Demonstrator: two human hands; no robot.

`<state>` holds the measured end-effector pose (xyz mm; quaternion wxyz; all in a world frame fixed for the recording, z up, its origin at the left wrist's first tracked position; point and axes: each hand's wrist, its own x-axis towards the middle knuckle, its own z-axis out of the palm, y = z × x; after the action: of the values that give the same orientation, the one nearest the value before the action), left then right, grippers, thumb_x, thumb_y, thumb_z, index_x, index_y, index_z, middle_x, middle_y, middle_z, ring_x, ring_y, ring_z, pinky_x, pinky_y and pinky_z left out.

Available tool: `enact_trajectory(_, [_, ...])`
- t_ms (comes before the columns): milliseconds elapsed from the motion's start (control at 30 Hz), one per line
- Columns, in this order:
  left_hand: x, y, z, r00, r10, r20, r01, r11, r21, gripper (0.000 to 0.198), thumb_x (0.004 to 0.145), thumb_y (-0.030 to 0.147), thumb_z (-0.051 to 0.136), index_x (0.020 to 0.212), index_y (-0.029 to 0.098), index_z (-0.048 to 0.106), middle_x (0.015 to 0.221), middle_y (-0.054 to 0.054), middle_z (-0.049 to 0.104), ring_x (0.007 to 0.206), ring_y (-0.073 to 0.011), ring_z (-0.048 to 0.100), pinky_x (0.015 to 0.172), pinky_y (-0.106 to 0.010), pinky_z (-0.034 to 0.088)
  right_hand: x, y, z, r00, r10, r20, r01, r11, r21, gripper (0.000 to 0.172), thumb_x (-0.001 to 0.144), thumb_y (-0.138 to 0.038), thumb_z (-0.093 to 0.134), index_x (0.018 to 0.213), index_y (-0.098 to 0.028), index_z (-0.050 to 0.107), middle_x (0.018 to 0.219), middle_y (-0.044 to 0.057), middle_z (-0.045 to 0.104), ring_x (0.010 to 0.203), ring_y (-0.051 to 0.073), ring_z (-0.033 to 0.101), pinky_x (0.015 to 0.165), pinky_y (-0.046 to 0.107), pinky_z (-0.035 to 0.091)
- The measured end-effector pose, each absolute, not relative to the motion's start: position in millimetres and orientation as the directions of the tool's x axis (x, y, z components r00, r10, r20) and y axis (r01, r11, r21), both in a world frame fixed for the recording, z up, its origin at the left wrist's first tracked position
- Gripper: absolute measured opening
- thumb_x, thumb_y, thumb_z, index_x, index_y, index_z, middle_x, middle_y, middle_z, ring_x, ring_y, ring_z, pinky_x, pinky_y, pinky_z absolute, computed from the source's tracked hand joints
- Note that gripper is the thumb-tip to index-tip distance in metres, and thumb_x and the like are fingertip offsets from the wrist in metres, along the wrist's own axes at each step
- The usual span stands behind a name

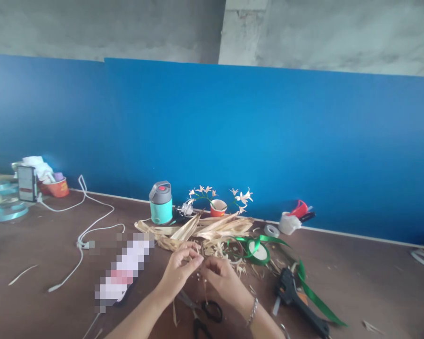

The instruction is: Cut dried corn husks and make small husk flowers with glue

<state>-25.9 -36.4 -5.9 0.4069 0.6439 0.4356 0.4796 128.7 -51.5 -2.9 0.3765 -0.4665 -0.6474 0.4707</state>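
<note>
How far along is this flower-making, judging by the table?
Done: several pale flowers stand in the red cup. In hand: the left hand and right hand pinch a small pale piece between them, above the scissors. Left, seemingly much: a pile of dried husks lies unused, with the green ribbon roll and glue gun beside it.

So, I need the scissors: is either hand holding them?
No, the scissors lie on the table; left hand and right hand pinch a straw piece.

Pixelated object (123, 270) unreadable; scissors (207, 311) cut by bottom edge; item (199, 266) in left hand (178, 273) too small
</note>
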Motion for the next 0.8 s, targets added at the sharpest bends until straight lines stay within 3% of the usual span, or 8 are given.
enact_trajectory(167, [-30, -37, -3, 0.197, 0.884, 0.425, 0.323, -0.467, 0.823, 0.020, 0.081, 0.029, 0.053, 0.069, 0.018, 0.064, 0.095, -0.009, 0.061, 0.096, -0.0226, 0.055, 0.086, -0.035, 0.042, 129, -51, -2, -0.259, 0.966, 0.024, 0.197, 0.077, -0.977, 0.019, 0.073, -0.022, 0.050, 0.055, -0.016, 0.054, 0.052, -0.003, 0.050, 0.054, 0.010, 0.044, 0.054, 0.021, 0.035])
enact_trajectory(300, [-33, -44, -1, 0.313, 0.715, 0.625, 0.574, -0.667, 0.475, 0.017, 0.084, 0.020, 0.046, 0.075, 0.020, 0.060, 0.099, -0.007, 0.061, 0.102, -0.0229, 0.050, 0.088, -0.039, 0.038, 128, -54, 7, -0.270, 0.963, -0.022, 0.111, 0.009, -0.994, 0.018, 0.068, -0.020, 0.050, 0.050, -0.016, 0.052, 0.047, -0.004, 0.046, 0.048, 0.008, 0.039, 0.050, 0.021, 0.030])
enact_trajectory(367, [-30, -49, 0, 0.325, 0.638, 0.698, 0.654, -0.685, 0.322, 0.016, 0.084, 0.015, 0.045, 0.079, 0.020, 0.060, 0.102, -0.007, 0.061, 0.105, -0.0234, 0.048, 0.089, -0.039, 0.036, 127, -55, 11, -0.276, 0.959, -0.067, 0.061, -0.052, -0.997, 0.018, 0.066, -0.019, 0.050, 0.048, -0.016, 0.052, 0.044, -0.004, 0.046, 0.045, 0.008, 0.035, 0.047, 0.021, 0.026])
enact_trajectory(433, [-26, -53, 0, 0.293, 0.597, 0.747, 0.715, -0.656, 0.243, 0.016, 0.083, 0.012, 0.044, 0.080, 0.019, 0.058, 0.103, -0.008, 0.061, 0.106, -0.0237, 0.048, 0.089, -0.038, 0.034, 127, -55, 14, -0.278, 0.955, -0.103, 0.019, -0.101, -0.995, 0.018, 0.065, -0.020, 0.050, 0.047, -0.016, 0.052, 0.043, -0.004, 0.047, 0.043, 0.007, 0.033, 0.045, 0.021, 0.022])
enact_trajectory(533, [-20, -56, -1, 0.255, 0.577, 0.776, 0.759, -0.616, 0.209, 0.015, 0.082, 0.011, 0.044, 0.078, 0.019, 0.057, 0.104, -0.008, 0.062, 0.107, -0.0243, 0.048, 0.089, -0.038, 0.033, 128, -55, 14, -0.285, 0.948, -0.144, -0.026, -0.158, -0.987, 0.016, 0.064, -0.021, 0.052, 0.049, -0.016, 0.052, 0.044, -0.003, 0.051, 0.042, 0.007, 0.032, 0.044, 0.022, 0.019])
enact_trajectory(800, [-18, -56, -7, 0.175, 0.637, 0.750, 0.780, -0.555, 0.289, 0.015, 0.082, 0.011, 0.042, 0.080, 0.019, 0.055, 0.103, -0.010, 0.058, 0.104, -0.0248, 0.049, 0.085, -0.039, 0.035, 126, -55, 10, -0.303, 0.943, -0.141, -0.144, -0.191, -0.971, 0.015, 0.065, -0.019, 0.051, 0.050, -0.016, 0.051, 0.045, -0.002, 0.050, 0.045, 0.008, 0.037, 0.048, 0.021, 0.024])
